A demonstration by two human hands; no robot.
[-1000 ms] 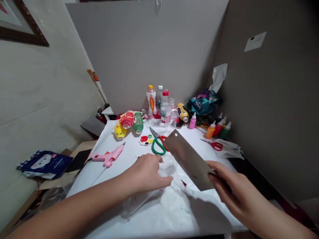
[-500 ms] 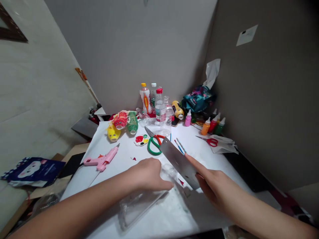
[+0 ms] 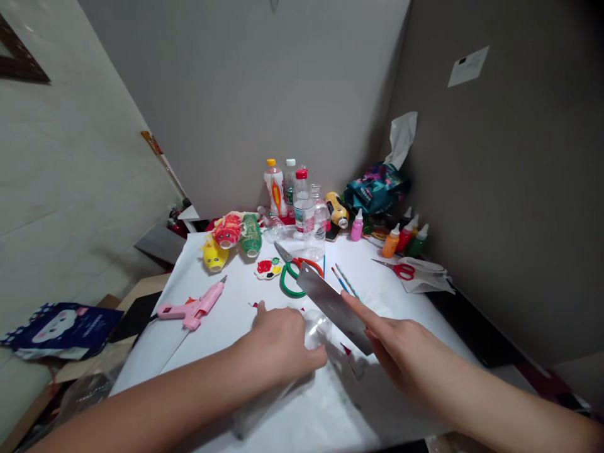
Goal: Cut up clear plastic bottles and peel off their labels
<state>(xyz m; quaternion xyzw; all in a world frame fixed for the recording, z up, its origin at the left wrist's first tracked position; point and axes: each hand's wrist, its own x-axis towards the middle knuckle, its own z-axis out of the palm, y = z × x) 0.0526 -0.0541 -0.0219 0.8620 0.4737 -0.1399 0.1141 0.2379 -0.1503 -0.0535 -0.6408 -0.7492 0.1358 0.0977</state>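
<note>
My left hand (image 3: 285, 343) is closed around a clear plastic bottle (image 3: 317, 328) that lies on its side on the white table cover. The bottle's neck end shows past my knuckles; much of its body is hidden under my hand and forearm. My right hand (image 3: 394, 340) grips a cleaver (image 3: 333, 305), its handle hidden in my palm and the index finger stretched along the blade. The blade slants over the bottle's neck end; I cannot tell whether it touches. Beyond the blade tip lie large scissors (image 3: 292, 280) with green and orange handles.
A pink glue gun (image 3: 193, 307) lies left, with painted bottle figures (image 3: 229, 231) behind it. A paint palette (image 3: 268, 268), upright bottles (image 3: 302, 204), two brushes (image 3: 340, 280), paint bottles (image 3: 391, 241), red-handled scissors (image 3: 403, 271) and a tissue pack (image 3: 375, 189) stand or lie around.
My right hand and the cleaver have shifted slightly left. My left hand stays on the bottle, its index finger now raised more, and the bottle has moved or turned a little.
</note>
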